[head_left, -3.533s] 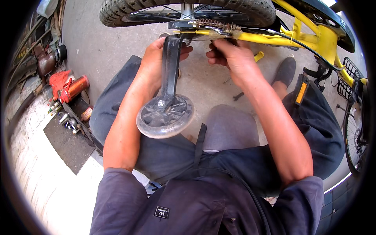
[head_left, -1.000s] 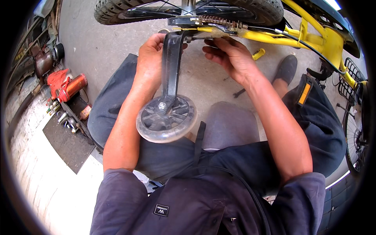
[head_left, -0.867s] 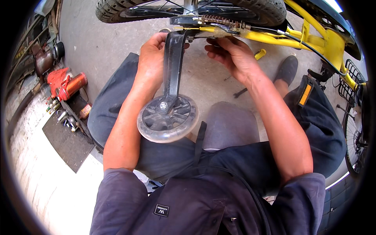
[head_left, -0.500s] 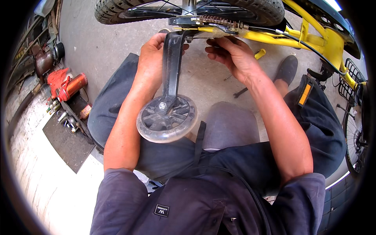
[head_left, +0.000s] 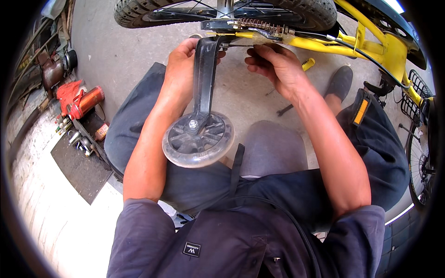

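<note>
A training wheel [head_left: 198, 139] with a clear tyre hangs from a black bracket [head_left: 204, 78] at the rear axle of a yellow bicycle [head_left: 320, 46]. My left hand [head_left: 181, 58] is closed around the bracket's upper part, its fingertips showing on the far side and the rest partly hidden. My right hand [head_left: 278, 65] is at the right of the bracket, thumb and fingers pinched on a thin dark metal rod [head_left: 242, 45]. The rod reaches left to a bolt [head_left: 224, 46] by the bracket; its far end is too small to make out.
A rear tyre [head_left: 157, 16] and a coil spring [head_left: 259, 25] sit just above my hands. On the floor lie a yellow-handled tool [head_left: 308, 64] and a wrench [head_left: 284, 110]. A red cylinder [head_left: 88, 101] and metal parts are at left, another bicycle wheel [head_left: 419, 162] at right.
Both hands stay almost in place. The thin rod between my right fingers and the bolt shows more plainly now; the bracket and wheel have shifted very slightly.
</note>
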Demonstrator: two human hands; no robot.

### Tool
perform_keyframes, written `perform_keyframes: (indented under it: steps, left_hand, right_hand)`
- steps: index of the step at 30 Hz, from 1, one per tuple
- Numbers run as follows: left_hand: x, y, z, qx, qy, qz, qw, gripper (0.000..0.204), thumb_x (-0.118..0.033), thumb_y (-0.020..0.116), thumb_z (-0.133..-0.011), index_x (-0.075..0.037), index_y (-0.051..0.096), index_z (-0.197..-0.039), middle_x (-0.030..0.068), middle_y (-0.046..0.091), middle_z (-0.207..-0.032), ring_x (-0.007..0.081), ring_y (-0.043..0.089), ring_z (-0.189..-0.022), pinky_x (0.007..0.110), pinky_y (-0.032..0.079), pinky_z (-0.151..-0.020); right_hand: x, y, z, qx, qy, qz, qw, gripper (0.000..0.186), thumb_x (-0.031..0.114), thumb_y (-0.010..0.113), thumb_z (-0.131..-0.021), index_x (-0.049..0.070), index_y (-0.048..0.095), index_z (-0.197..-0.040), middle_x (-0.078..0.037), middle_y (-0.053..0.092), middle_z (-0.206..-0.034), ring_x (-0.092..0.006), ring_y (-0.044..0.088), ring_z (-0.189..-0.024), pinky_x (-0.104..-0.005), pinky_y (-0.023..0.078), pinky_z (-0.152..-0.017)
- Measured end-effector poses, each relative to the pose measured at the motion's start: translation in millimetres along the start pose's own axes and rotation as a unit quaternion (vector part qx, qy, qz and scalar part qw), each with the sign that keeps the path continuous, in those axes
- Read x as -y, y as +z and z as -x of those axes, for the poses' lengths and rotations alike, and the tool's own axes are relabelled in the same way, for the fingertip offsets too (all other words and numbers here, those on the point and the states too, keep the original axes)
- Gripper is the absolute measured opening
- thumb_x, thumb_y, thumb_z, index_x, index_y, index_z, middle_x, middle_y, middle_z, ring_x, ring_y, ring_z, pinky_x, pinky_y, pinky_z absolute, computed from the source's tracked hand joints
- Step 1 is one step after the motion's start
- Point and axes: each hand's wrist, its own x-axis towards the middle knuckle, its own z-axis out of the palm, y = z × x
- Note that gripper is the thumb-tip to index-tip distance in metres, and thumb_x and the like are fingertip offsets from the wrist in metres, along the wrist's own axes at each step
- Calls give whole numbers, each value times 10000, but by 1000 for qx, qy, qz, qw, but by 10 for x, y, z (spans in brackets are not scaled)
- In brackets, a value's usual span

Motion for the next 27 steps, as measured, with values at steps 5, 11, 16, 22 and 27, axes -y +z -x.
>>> perform_keyframes:
  steps: [5,11,16,22,27]
  left_hand:
    - [71,22,-55,-15,36,34,999,262,-208,553,-967,8,609,-1104,132,708,-982,148,654,-889,267,526,-613]
    - [-2,37,-33,1,-37,33,999,301,-223,495,-983,19,602,-1127,166,694,-1018,198,651,-989,266,529,-736]
    - [30,71,-40,21,-36,82,996,350,-194,441,-992,78,562,-1175,218,652,-1110,287,666,-1019,317,545,-852]
    - [-2,69,8,56,-30,87,994,372,-192,468,-985,97,519,-1214,228,617,-1174,294,635,-1096,337,516,-962]
    - [22,20,-20,69,-48,112,990,403,-226,515,-978,87,503,-1231,230,606,-1196,286,626,-1120,316,517,-950]
  right_hand:
    - [78,120,118,-41,-33,38,998,283,164,691,-876,-43,596,-1043,-103,643,-951,-166,657,-769,-272,569,-645]
    - [161,463,375,-150,-81,129,977,361,229,750,-840,-27,578,-1029,-39,590,-799,-108,571,-602,-251,476,-509]
    - [22,601,430,-229,-182,237,926,486,240,783,-800,-92,528,-1047,-44,563,-706,-95,527,-496,-241,428,-423]
    - [47,568,426,-203,-180,196,942,540,252,803,-789,-113,524,-1073,-50,571,-725,-102,553,-528,-235,452,-445]
    - [100,563,403,-174,-170,169,955,519,262,796,-797,-101,543,-1068,-70,611,-778,-120,598,-596,-243,493,-503]
